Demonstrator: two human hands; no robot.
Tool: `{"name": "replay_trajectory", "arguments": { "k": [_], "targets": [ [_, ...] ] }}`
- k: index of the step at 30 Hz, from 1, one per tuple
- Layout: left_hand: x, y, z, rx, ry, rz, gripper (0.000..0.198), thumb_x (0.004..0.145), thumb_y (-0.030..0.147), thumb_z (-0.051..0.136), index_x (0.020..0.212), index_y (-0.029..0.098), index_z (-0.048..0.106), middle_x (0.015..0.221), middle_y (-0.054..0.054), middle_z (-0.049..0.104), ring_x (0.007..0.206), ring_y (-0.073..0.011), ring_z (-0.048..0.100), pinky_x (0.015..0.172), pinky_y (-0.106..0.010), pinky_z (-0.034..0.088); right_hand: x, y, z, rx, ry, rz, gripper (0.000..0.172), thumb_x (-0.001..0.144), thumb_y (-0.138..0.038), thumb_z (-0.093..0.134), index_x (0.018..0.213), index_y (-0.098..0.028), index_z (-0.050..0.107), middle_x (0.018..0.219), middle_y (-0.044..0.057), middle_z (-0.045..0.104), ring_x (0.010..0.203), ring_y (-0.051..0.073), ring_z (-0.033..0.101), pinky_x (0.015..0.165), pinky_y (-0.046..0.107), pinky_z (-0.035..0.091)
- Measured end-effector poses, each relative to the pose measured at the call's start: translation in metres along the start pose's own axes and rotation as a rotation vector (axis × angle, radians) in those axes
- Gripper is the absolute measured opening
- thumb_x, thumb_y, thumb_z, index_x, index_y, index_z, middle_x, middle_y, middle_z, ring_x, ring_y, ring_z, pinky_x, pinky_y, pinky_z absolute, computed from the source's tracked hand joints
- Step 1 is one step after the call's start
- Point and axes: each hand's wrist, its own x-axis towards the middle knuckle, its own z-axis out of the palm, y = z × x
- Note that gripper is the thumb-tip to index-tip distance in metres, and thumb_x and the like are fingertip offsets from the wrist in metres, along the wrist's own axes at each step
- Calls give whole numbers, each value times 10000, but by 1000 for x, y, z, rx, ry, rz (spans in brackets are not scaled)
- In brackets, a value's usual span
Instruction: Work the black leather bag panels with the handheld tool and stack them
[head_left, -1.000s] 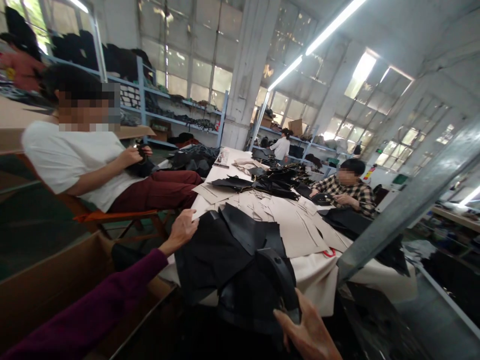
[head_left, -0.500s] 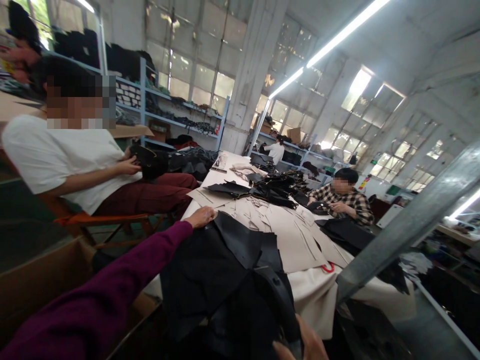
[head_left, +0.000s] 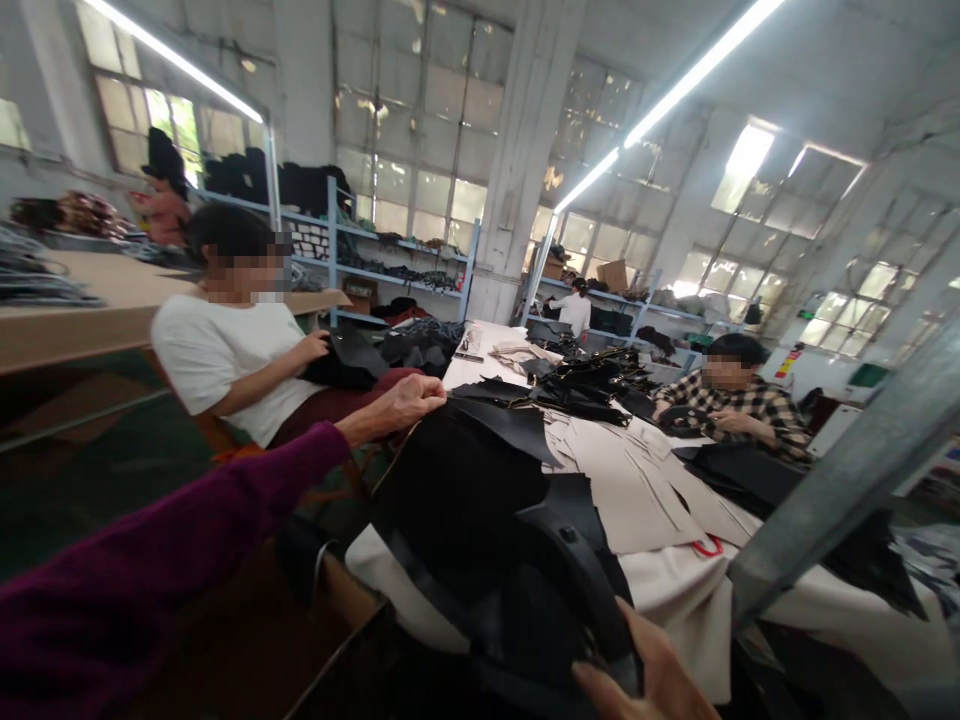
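Note:
A dark, partly sewn bag (head_left: pixel 465 480) of black leather-like material spreads across the near end of the table. My left hand (head_left: pixel 401 405), in a purple sleeve, pinches its far left edge and holds that corner raised. At the lower right, my right hand (head_left: pixel 649 665) grips the bag near a thick curved black band (head_left: pixel 574 560), thumb on top; some of its fingers are hidden. Beneath and behind the bag lie flat black pieces (head_left: pixel 510 430) and pale beige sheets (head_left: pixel 637 480).
A heap of black pieces with gold zips (head_left: pixel 585 380) lies farther up the table. A slanted metal post (head_left: pixel 825 510) stands at right. A cardboard box (head_left: pixel 349 595) sits low at left. Seated co-workers (head_left: pixel 232 350) flank the table, one in a checked shirt (head_left: pixel 739 400).
My left hand has lifted the bag's far left edge, and the bag's side has swung up from hanging flat. My view has turned left. My right hand keeps its grip.

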Motion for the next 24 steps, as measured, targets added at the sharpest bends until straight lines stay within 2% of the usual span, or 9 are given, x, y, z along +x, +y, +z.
{"name": "replay_trajectory", "arguments": {
  "k": [3, 5, 9, 13, 18, 24],
  "targets": [
    [-26, 8, -9, -244, 109, -183, 139, 723, 247, 523, 663, 123, 537, 448, 56, 424, 391, -57, 365, 386, -163, 236, 6, -27, 5, 32, -87, -44, 144, 712, -281, 562, 810, -176, 570, 667, 5, 613, 610, 170, 593, 538, 223, 453],
    [-42, 8, -15, -339, 167, -253, 144, 697, 261, 561, 656, 126, 538, 450, 57, 426, 362, -53, 373, 364, -161, 230, 9, -47, 9, 77, -157, -63, 145, 735, -280, 540, 833, -174, 544, 623, -20, 582, 476, 125, 561, 435, 195, 420],
    [-74, 6, -28, -478, 221, -291, 169, 670, 294, 605, 663, 141, 535, 541, 41, 492, 397, -56, 440, 384, -165, 303, 11, -84, 19, 136, -235, -82, 124, 731, -241, 542, 832, -176, 515, 560, -55, 543, 401, 93, 540, 364, 157, 387],
    [-105, 19, -34, -585, 216, -309, 186, 667, 312, 623, 687, 150, 534, 542, 41, 496, 420, -56, 437, 405, -164, 314, 7, -106, 30, 177, -285, -142, 163, 750, -272, 555, 873, -173, 511, 529, -63, 533, 421, 95, 548, 375, 152, 396],
    [-131, 40, -24, -686, 228, -331, 200, 657, 319, 642, 677, 154, 532, 524, 39, 489, 427, -59, 415, 414, -167, 306, 2, -117, 40, 190, -271, -116, 243, 748, -319, 568, 922, -158, 511, 543, -57, 536, 431, 110, 565, 401, 180, 435],
    [-144, 50, 7, -916, 179, -369, 238, 627, 313, 684, 633, 142, 518, 548, 42, 467, 450, -46, 403, 421, -155, 297, 12, -133, 39, 213, -174, -210, 151, 747, -277, 560, 823, -166, 493, 500, -68, 527, 393, 87, 534, 383, 161, 410]
  ]
}}
